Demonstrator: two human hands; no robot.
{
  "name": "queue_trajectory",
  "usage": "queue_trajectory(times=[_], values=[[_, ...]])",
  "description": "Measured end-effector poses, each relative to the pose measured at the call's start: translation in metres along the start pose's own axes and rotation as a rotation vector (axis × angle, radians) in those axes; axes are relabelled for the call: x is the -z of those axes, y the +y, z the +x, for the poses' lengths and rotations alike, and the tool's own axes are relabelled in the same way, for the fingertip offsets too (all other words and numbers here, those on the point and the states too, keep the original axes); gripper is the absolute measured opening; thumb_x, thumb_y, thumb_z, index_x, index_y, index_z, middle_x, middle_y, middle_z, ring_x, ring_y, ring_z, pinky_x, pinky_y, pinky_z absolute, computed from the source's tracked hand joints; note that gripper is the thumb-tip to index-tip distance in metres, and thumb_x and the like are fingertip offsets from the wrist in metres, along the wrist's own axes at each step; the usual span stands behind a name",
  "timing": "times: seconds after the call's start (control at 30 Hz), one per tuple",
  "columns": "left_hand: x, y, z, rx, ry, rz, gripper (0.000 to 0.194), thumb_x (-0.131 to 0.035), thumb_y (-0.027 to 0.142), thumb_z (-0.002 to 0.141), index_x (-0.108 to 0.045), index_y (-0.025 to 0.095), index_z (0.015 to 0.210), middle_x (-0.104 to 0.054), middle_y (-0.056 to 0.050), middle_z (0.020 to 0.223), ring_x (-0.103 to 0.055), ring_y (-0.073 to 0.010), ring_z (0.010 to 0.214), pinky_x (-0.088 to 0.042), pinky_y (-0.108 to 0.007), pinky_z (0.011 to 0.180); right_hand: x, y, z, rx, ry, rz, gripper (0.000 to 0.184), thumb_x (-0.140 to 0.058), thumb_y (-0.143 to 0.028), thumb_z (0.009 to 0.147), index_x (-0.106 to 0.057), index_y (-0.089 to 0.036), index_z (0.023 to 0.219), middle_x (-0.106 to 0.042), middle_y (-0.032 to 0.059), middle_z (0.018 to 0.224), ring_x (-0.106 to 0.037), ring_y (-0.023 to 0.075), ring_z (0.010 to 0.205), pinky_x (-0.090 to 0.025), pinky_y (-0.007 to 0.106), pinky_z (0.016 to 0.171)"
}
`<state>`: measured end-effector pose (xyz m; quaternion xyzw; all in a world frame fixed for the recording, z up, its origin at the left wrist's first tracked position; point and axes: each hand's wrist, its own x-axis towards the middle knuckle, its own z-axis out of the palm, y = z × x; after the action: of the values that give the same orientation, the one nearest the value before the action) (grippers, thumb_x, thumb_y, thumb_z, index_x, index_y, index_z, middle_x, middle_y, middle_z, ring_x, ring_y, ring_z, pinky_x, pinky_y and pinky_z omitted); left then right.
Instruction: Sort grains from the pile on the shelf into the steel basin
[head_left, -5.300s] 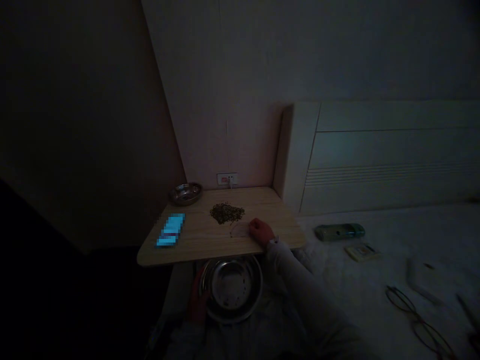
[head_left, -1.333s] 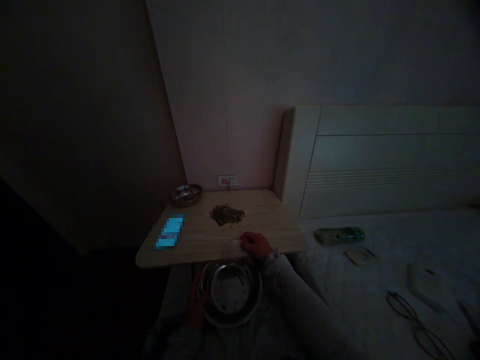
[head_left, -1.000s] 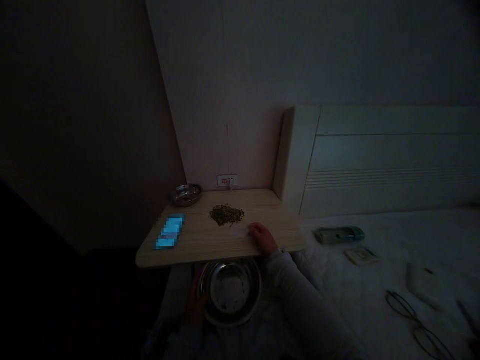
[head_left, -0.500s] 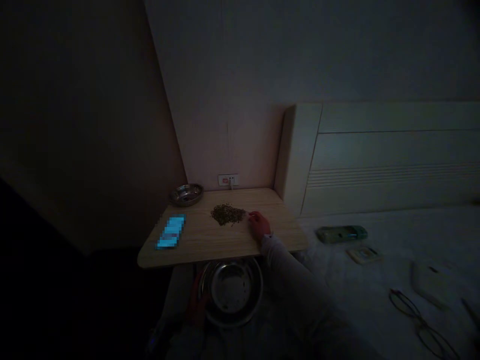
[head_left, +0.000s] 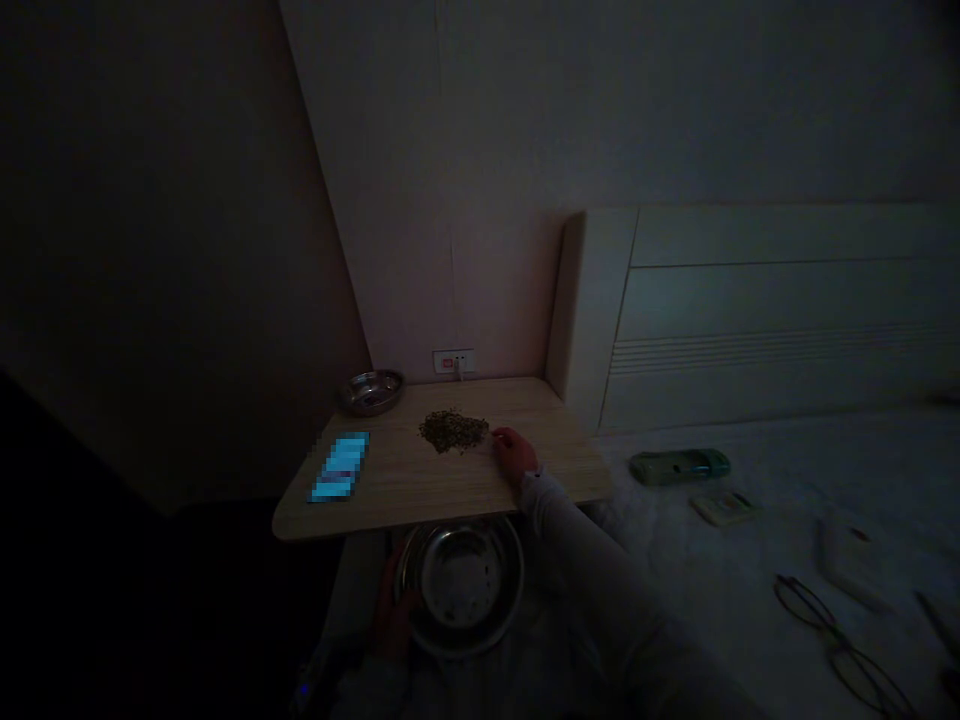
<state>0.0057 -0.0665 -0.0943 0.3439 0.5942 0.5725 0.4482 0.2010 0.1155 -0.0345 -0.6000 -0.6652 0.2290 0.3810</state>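
No lettering, number or sign is legible; the bright blue, rectangular lit screen (head_left: 341, 467) displays coarse pixels only.

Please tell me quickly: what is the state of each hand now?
Left hand: closed on the left side of the metal bowl.
Right hand: fingers closed beside the dark heap; cannot tell if holding anything.

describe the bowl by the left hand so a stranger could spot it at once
Find the wooden tabletop. Just below its front edge, the left hand grips a round metal bowl. It looks wider than the metal dish at the tabletop's back left corner.
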Motion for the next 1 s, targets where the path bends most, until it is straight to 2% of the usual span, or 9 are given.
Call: queue_trajectory(times=[0.17, 0.27, 0.43, 0.6, 0.83, 1.0], values=[[0.003, -0.002, 0.003, -0.013, -0.017, -0.008, 0.059, -0.054, 0.022, 0.056, -0.041, 0.017, 0.114, -0.043, -0.01, 0.123, -0.033, -0.0229, 0.115, -0.03, -0.032, 0.093, 0.0, 0.0, -0.002, 0.029, -0.024, 0.01, 0.027, -0.037, -0.031, 0.074, -0.053, -0.021, 0.093, -0.059, -0.0005, 0.074, -0.052, 0.0112, 0.067, -0.037, 0.021, 0.061], [0.003, -0.005, 0.004, -0.031, 0.022, -0.02, 0.056, -0.052, 0.021, 0.057, -0.043, 0.019, 0.112, -0.043, -0.007, 0.123, -0.032, -0.0225, 0.116, -0.028, -0.032, 0.093, 0.001, -0.001, -0.003, 0.028, -0.032, 0.008, 0.027, -0.037, -0.031, 0.074, -0.053, -0.021, 0.093, -0.059, -0.0008, 0.072, -0.051, 0.0112, 0.065, -0.037, 0.022, 0.06], [0.001, -0.004, 0.001, -0.01, 0.037, 0.045, 0.053, -0.05, 0.018, 0.058, -0.043, 0.018, 0.111, -0.045, -0.009, 0.121, -0.034, -0.0234, 0.115, -0.029, -0.033, 0.092, 0.003, -0.004, -0.005, 0.014, -0.047, 0.018, 0.026, -0.039, -0.027, 0.072, -0.054, -0.021, 0.093, -0.059, -0.0006, 0.072, -0.051, 0.0111, 0.066, -0.037, 0.021, 0.06], [-0.008, -0.006, -0.002, -0.055, 0.151, 0.021, 0.049, -0.045, 0.019, 0.061, -0.044, 0.019, 0.11, -0.046, -0.006, 0.12, -0.034, -0.0215, 0.115, -0.028, -0.031, 0.093, 0.003, -0.003, -0.005, 0.016, -0.053, 0.003, 0.026, -0.04, -0.027, 0.072, -0.055, -0.021, 0.093, -0.059, -0.0003, 0.072, -0.051, 0.0112, 0.065, -0.036, 0.021, 0.059], [-0.002, -0.008, 0.003, -0.067, 0.061, 0.019, 0.05, -0.051, 0.021, 0.058, -0.046, 0.021, 0.107, -0.045, -0.005, 0.122, -0.032, -0.022, 0.116, -0.027, -0.031, 0.094, 0.002, -0.002, -0.005, 0.022, -0.047, -0.002, 0.025, -0.04, -0.029, 0.072, -0.055, -0.021, 0.092, -0.059, -0.0005, 0.072, -0.051, 0.0112, 0.065, -0.035, 0.021, 0.058], [-0.006, -0.006, 0.0, -0.12, 0.122, 0.012, 0.05, -0.048, 0.023, 0.059, -0.046, 0.017, 0.108, -0.046, -0.008, 0.12, -0.034, -0.0225, 0.115, -0.026, -0.032, 0.094, 0.001, -0.002, -0.006, 0.024, -0.046, -0.014, 0.025, -0.041, -0.028, 0.072, -0.055, -0.022, 0.091, -0.059, -0.001, 0.07, -0.05, 0.0109, 0.065, -0.035, 0.02, 0.057]])
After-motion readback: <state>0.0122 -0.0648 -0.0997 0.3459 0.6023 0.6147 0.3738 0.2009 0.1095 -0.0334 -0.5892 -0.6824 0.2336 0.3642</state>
